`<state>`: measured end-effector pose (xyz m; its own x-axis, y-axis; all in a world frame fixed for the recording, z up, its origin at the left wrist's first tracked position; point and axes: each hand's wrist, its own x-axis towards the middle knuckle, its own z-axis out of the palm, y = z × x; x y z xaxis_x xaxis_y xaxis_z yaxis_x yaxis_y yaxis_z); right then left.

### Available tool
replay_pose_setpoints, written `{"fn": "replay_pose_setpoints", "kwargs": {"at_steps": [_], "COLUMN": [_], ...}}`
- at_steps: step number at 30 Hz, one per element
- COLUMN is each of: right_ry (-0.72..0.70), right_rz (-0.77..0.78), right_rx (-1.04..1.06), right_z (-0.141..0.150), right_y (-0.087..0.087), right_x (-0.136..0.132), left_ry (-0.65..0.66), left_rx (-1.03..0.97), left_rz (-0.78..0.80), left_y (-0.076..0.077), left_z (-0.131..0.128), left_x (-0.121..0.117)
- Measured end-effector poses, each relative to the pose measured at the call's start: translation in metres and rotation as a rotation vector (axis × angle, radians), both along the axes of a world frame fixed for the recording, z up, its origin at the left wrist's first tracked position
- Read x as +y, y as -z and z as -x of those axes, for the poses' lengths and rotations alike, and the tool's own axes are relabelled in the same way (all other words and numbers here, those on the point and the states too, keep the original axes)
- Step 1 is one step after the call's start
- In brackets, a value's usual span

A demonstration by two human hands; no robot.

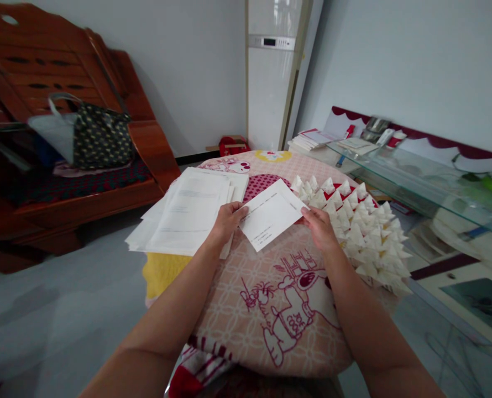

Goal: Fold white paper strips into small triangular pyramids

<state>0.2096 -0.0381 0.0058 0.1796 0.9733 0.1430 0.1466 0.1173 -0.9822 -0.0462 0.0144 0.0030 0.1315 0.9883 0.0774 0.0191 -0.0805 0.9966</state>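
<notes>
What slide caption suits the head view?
Both hands hold a white rectangular printed paper sheet above a pink patterned cloth.

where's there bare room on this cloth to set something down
The largest bare patch is the near part of the printed cloth, between left forearm and right forearm, below the held sheet. A smaller strip lies at the far edge, around the yellow print, beyond the sheet. The paper stack crowds the left; folded paper pieces crowd the right.
</notes>
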Motion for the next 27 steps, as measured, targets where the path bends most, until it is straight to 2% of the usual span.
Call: {"fn": "replay_pose_setpoints", "kwargs": {"at_steps": [6, 11, 19, 27], "right_ry": [0.003, -0.123, -0.330, -0.334], "right_rz": [0.075, 0.105, 0.166, 0.200], "right_rx": [0.100, 0.216, 0.286, 0.284], "right_z": [-0.002, -0.006, 0.001, 0.002], "right_y": [-0.001, -0.005, -0.002, -0.002], "right_x": [-0.003, -0.008, -0.011, -0.012], "left_ry": [0.241, 0.408, 0.508, 0.564], "left_rx": [-0.165, -0.386, -0.481, -0.486], "left_rz": [0.110, 0.235, 0.313, 0.301], "left_y": [-0.011, -0.014, -0.013, -0.011], "left_z": [0.000, -0.001, -0.010, -0.010], "left_x": [-0.010, -0.015, -0.024, -0.026]}}
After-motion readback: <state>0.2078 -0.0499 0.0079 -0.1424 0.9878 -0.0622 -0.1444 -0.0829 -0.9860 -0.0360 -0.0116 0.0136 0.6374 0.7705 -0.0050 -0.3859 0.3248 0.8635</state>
